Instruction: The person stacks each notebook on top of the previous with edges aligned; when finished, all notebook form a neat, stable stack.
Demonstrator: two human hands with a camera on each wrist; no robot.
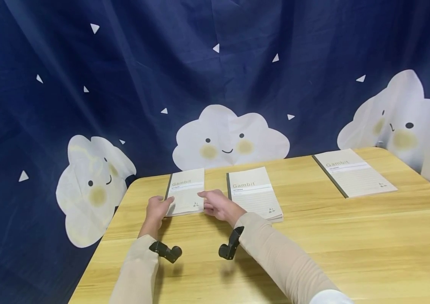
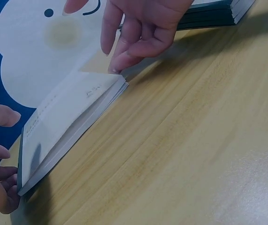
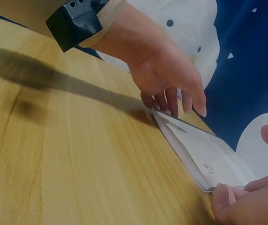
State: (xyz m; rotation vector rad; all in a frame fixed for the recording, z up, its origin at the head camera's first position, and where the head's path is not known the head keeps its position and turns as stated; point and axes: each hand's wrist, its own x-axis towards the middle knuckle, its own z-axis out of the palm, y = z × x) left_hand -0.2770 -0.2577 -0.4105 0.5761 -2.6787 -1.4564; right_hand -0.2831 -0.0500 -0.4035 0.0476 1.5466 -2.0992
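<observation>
Near the far left corner of the desk point(image 1: 366, 236), leftmost Gambit notebook point(image 1: 184, 196), left hand point(image 1: 158, 210) at its dark spine point(image 1: 168, 185), right hand point(image 1: 220, 205) touching the opposite edge, both kinda loosely spread, thumbs apart.

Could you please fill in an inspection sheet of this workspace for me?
Surface: wood-grain table, light-coloured.
Job's things: left notebook, lying cover up, dark spine on its left side, between the two hands.
Other items: middle notebook stack, several dark spines showing in the left wrist view; right notebook, set further off near the table's far edge.
Clutter: nothing seen.
Hands: left hand at the left notebook's spine edge; right hand at its opposite edge. A black device is worn on each wrist.
Cables: nothing seen.
Surroundings: dark blue curtain behind, printed with white clouds.
</observation>
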